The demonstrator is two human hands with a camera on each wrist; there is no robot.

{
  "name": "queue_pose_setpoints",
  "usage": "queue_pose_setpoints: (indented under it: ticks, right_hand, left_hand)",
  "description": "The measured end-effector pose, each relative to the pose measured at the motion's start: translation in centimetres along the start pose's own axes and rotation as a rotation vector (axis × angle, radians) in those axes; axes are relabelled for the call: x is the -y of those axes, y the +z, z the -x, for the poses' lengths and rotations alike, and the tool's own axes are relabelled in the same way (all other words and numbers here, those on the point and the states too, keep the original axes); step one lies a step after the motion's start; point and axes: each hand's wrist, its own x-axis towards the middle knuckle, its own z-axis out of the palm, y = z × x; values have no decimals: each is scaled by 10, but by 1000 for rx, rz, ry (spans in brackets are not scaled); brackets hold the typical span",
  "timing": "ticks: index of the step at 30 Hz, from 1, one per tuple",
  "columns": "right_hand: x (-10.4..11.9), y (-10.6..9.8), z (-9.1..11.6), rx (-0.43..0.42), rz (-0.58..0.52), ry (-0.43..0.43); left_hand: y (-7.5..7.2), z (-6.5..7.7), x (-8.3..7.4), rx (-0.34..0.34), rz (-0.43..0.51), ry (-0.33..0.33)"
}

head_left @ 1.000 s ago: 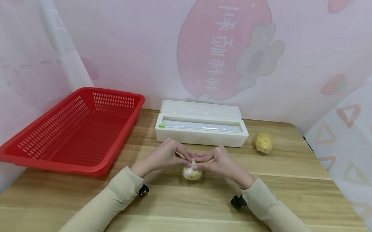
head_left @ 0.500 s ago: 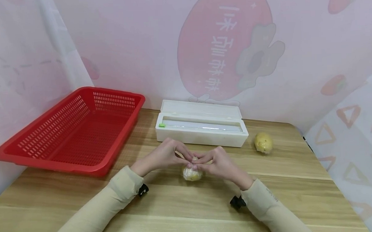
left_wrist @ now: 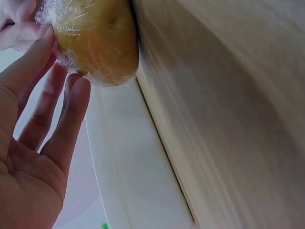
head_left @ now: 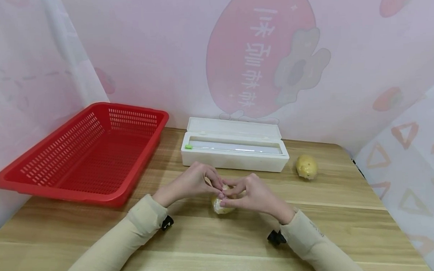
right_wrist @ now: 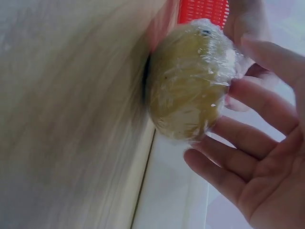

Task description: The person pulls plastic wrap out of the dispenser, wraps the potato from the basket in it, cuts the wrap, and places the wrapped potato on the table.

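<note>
A yellow potato point(head_left: 221, 208) wrapped in clear plastic wrap point(left_wrist: 69, 28) sits on the table in front of me. With thumb and fingers my left hand point(head_left: 195, 183) pinches the gathered wrap at the top of the potato. From the other side, my right hand point(head_left: 253, 194) pinches the same gathered wrap between thumb and forefinger. In the right wrist view the other right fingers point(right_wrist: 219, 174) lie against or close to the wrapped potato point(right_wrist: 183, 86). The fingertips hide most of the gathered end in the head view.
A white plastic wrap box point(head_left: 236, 162) with its lid up and a green slider point(head_left: 188, 147) stands behind the hands. At the right lies another wrapped potato point(head_left: 306, 167). A large red basket point(head_left: 122, 194) is at the left, and a printed curtain point(head_left: 156, 54) hangs behind the table.
My right thumb and fingers have shifted slightly left and down over the wrap. The potato has turned or tilted a little. My left hand has stayed nearly in place.
</note>
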Motion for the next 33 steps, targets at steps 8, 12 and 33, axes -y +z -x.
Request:
queue_pose_setpoints:
  ticks: [8, 12, 33]
  right_hand:
    - [2, 3, 0, -27, -22, 52]
    - [5, 4, -1, -59, -36, 144]
    - [2, 10, -1, -215, -81, 225]
  left_hand:
    - [2, -1, 1, -5, -17, -12]
    - [-1, 1, 3, 31, 17, -27]
    - [-5, 1, 3, 40, 44, -136]
